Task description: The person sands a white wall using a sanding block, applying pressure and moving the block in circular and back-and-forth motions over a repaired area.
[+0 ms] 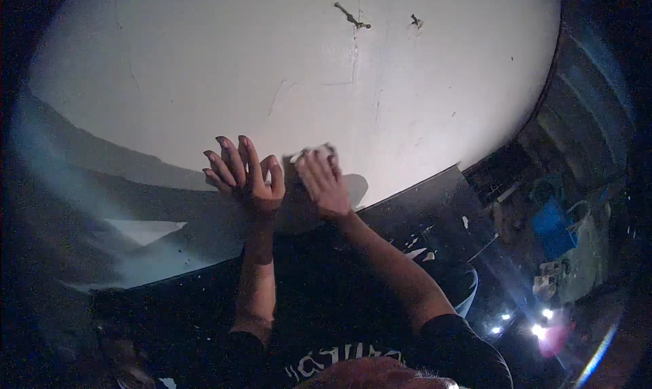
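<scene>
In front of me spreads a large white panel [204, 73], with a vertical seam, thin scratch-like lines and chipped marks. My right hand [323, 188] lies with fingers extended over a small crumpled pale cloth or pad [330, 149], pressing it to the lower part of the panel. Which material it is, I cannot tell. To its left, my left hand [249, 172] is raised with fingers spread and slightly bent, holding nothing; whether its fingertips touch the panel is unclear. Higher up, a dark metal handle-like fitting [351, 17] and a smaller one [416, 20] stick out.
At the right stands a blue container [552, 223] beside a pale bag-like bundle [586, 259]. Bright lights [539, 330] shine low at the right. White scraps [416, 253] lie on the dark area below the panel. Much of the surroundings is too dark to make out.
</scene>
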`<move>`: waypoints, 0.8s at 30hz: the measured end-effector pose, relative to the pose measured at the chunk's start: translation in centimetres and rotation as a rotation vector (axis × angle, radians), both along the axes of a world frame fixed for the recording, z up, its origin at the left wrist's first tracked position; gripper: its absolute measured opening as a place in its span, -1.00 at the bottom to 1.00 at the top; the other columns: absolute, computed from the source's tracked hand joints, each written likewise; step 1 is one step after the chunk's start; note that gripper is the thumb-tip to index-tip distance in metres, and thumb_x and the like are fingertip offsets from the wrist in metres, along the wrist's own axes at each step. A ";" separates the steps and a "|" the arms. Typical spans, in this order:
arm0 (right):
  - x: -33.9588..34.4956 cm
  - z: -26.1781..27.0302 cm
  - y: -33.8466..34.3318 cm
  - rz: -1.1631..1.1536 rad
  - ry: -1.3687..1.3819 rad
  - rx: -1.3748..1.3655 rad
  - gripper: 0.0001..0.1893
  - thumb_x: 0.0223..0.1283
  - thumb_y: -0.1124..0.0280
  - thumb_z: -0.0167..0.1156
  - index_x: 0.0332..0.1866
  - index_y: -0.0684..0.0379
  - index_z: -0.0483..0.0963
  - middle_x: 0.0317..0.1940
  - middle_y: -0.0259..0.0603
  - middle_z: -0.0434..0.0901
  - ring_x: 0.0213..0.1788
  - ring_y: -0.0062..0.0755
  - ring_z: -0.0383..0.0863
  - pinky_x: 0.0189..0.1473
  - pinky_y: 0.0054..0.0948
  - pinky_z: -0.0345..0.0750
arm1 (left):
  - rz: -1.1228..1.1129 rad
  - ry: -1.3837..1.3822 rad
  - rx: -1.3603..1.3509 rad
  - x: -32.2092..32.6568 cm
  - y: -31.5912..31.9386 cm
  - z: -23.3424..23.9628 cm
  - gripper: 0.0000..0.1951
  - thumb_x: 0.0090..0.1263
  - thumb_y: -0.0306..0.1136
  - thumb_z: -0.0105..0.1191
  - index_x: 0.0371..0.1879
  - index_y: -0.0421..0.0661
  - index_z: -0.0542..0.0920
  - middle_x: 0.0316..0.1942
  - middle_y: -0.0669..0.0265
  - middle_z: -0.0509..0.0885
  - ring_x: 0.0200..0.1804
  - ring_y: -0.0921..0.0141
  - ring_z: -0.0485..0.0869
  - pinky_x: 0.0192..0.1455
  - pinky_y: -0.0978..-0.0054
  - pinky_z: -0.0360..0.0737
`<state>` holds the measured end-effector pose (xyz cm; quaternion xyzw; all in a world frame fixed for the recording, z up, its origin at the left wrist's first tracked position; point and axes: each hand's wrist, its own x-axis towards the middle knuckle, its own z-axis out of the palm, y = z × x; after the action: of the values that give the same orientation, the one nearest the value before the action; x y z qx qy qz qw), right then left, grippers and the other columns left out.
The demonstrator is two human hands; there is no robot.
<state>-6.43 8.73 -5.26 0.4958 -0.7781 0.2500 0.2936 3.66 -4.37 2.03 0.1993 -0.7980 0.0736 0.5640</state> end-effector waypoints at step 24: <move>-5.0 1.7 3.6 -0.229 -0.311 -0.559 -0.11 0.24 0.20 0.07 0.55 0.36 -0.21 0.55 0.28 -0.19 0.60 0.19 -0.28 0.54 0.10 -0.22 | -0.024 0.046 -0.030 0.0 0.4 0.3 -0.36 0.44 -0.09 0.01 0.47 -0.03 0.27 0.56 0.01 0.02 0.58 -0.12 -0.19 0.50 -0.24 -0.34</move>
<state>-11.42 12.35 -3.53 0.2615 -0.7656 0.4916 0.3222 3.68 -3.92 2.29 0.1828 -0.7859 0.0740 0.5860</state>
